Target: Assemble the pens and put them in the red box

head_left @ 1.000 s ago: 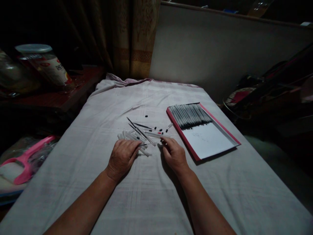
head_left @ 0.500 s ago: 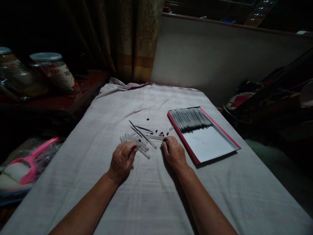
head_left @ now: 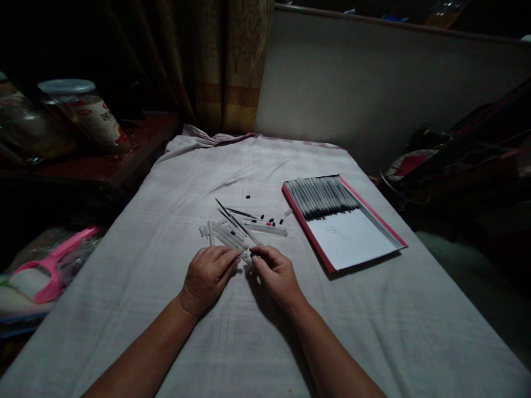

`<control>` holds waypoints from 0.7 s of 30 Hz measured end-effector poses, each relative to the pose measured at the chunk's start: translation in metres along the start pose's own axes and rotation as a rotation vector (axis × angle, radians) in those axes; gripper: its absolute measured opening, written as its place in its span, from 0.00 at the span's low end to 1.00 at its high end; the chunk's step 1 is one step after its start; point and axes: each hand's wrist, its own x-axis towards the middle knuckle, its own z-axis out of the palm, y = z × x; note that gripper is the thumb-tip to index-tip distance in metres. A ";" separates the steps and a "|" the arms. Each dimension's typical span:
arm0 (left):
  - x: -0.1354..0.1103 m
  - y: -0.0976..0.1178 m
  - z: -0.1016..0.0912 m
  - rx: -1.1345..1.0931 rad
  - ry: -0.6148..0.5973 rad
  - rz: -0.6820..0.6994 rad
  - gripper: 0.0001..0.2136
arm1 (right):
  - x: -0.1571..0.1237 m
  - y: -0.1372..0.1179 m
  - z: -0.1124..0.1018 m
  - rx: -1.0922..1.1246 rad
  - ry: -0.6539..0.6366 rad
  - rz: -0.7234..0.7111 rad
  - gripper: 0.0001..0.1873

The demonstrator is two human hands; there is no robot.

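Several clear pen barrels (head_left: 227,235), thin black refills (head_left: 230,215) and small black caps (head_left: 274,220) lie loose in the middle of the cloth-covered table (head_left: 265,320). My left hand (head_left: 208,276) rests knuckles up at the near edge of the pile, its fingers curled over a barrel end. My right hand (head_left: 276,272) sits close beside it, its fingertips pinched on a small dark piece at the end of a barrel. The two hands almost touch. To the right lies a red-rimmed tray (head_left: 362,245) with a row of assembled pens (head_left: 322,197) at its far end.
Left of the table, a dark wooden shelf carries plastic jars (head_left: 85,113). A pink plastic tool (head_left: 52,262) lies in a bag lower left. Dark bags (head_left: 456,160) crowd the right side. A curtain (head_left: 232,66) and pale board stand behind the table.
My right hand has moved left and toward me, from the caps by the tray to the near edge of the pile beside my left hand. The left hand has barely shifted.
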 end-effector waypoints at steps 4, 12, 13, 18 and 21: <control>0.000 -0.001 0.000 -0.012 -0.013 -0.007 0.09 | 0.000 0.000 0.001 -0.041 -0.024 -0.079 0.09; 0.001 -0.001 0.000 -0.013 -0.034 -0.007 0.10 | -0.001 0.001 0.000 -0.121 -0.030 -0.184 0.10; 0.001 -0.001 0.000 -0.012 -0.035 -0.007 0.10 | -0.001 0.001 0.000 -0.129 -0.030 -0.190 0.10; -0.001 -0.002 0.001 -0.037 -0.048 -0.004 0.09 | -0.002 0.003 -0.002 -0.224 -0.051 -0.216 0.09; -0.003 -0.002 0.001 -0.045 -0.052 -0.002 0.09 | -0.002 0.005 -0.004 -0.358 -0.068 -0.266 0.10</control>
